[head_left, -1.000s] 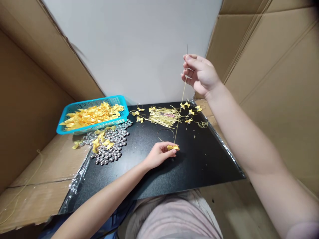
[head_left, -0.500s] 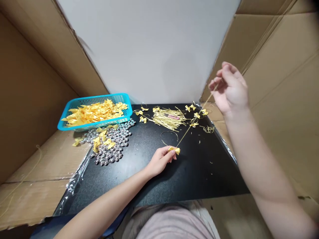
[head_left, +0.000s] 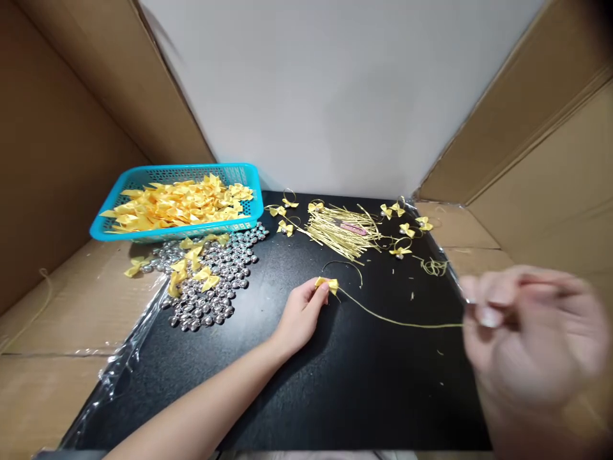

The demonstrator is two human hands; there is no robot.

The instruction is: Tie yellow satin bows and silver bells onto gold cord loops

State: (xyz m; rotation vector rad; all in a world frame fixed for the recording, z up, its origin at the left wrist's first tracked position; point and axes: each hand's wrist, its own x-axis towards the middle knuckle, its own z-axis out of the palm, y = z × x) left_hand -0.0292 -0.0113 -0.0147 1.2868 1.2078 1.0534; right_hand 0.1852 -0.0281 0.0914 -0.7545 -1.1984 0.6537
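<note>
Near the middle of the black table, my left hand (head_left: pixel 301 313) pinches a yellow ribbon bow (head_left: pixel 327 283) between thumb and fingers. A thin gold cord (head_left: pixel 400 322) runs from that bow in a slack curve to my right hand (head_left: pixel 531 332), raised at the right and smeared by motion. Its fingers are bent together around the cord's end; a small shiny spot at the fingertips is too blurred to name. Just beyond the bow lies a loose curved piece of cord (head_left: pixel 360 271).
A blue basket (head_left: pixel 96 223) of yellow bows stands at the back left. Silver beads (head_left: pixel 225 268) and several bows spread before it. Cut gold cords (head_left: pixel 335 233) lie at the back beside finished-looking bows (head_left: pixel 406 230) and a cord tangle (head_left: pixel 433 266). Cardboard walls (head_left: pixel 550 128) flank the table.
My right hand has come down and to the right, closer to the camera. The cord, formerly taut and slanting upward, now hangs slack. My left hand still pinches the bow.
</note>
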